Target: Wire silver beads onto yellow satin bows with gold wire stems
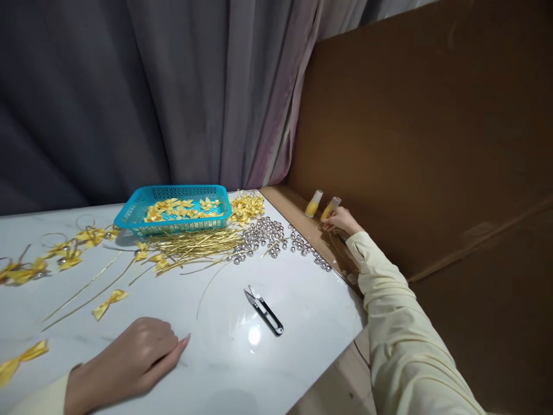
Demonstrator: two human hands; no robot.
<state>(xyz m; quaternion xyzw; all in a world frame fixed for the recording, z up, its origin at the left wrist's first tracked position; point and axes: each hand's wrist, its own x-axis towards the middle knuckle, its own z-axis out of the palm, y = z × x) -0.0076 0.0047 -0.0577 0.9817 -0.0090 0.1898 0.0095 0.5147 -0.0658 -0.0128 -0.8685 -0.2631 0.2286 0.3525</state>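
My left hand (133, 357) rests on the white table, its fingers curled under and its thumb lying straight; nothing shows in it. Far to the right, my right hand (340, 220) reaches past the table edge. Its fingers are closed at the lower part of a small yellow bottle with a pale translucent top (330, 207). A second such bottle (314, 203) stands just left of it. Black thread snips (264, 311) lie on the table between my hands. Near my left hand are a yellow ribbon bow (110, 304) and another bow (21, 362).
A blue plastic basket (173, 230) of yellow ribbon bows stands at the back. Before it lies a bundle of gold ties (194, 245), with scattered silvery beads (263, 233) and more yellow bows (246, 206) to the right. A brown cardboard wall (423, 132) rises on the right.
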